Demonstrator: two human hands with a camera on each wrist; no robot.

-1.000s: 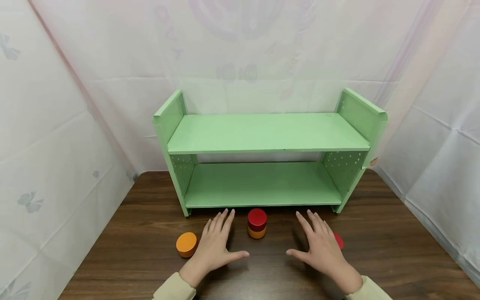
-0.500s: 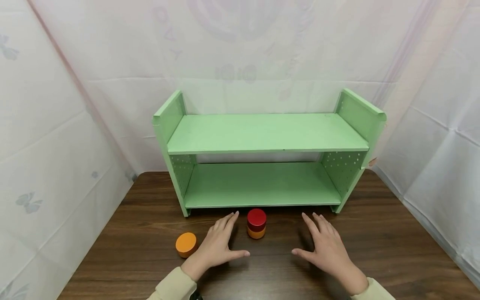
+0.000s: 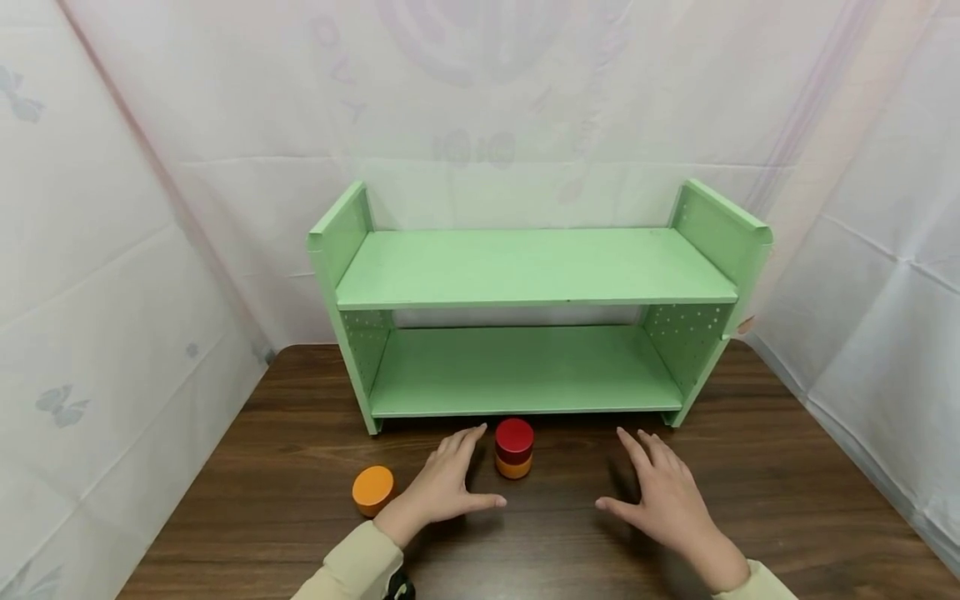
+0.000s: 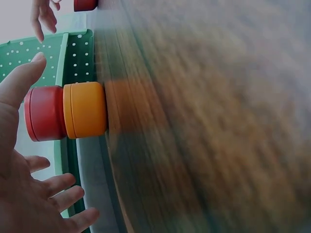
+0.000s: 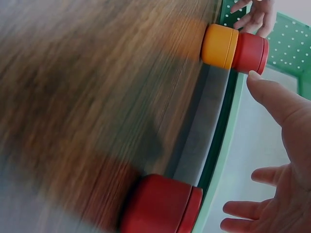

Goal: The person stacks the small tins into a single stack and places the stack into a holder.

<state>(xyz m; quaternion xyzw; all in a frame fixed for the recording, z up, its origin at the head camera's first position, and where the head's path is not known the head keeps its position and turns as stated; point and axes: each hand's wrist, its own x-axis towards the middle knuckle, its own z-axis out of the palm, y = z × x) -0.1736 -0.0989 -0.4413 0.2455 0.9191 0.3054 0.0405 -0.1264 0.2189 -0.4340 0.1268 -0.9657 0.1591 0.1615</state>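
A red round jar [image 3: 514, 437] stands stacked on an orange jar [image 3: 513, 468], in front of the shelf unit. My left hand [image 3: 441, 490] is just left of this stack, fingers spread and thumb apart, not visibly touching it. Further left, beside the left wrist, sits another orange jar [image 3: 372, 488]. My right hand [image 3: 666, 505] hovers to the right of the stack with relaxed, spread fingers and nothing in it. Another red jar [image 5: 160, 206] shows on the table in the right wrist view; in the head view the right hand hides it.
Behind the jars stands a light green two-tier shelf unit [image 3: 525, 265] with perforated side panels. The dark wooden table [image 3: 255, 467] reaches back to white cloth hangings [image 3: 480, 108] at the rear and sides. A small black object [image 3: 401, 586] is at the left wrist.
My left hand has shifted slightly right, nearer the stack. The right hand has moved right, covering the red jar that was partly seen beside it. The jars stay put.
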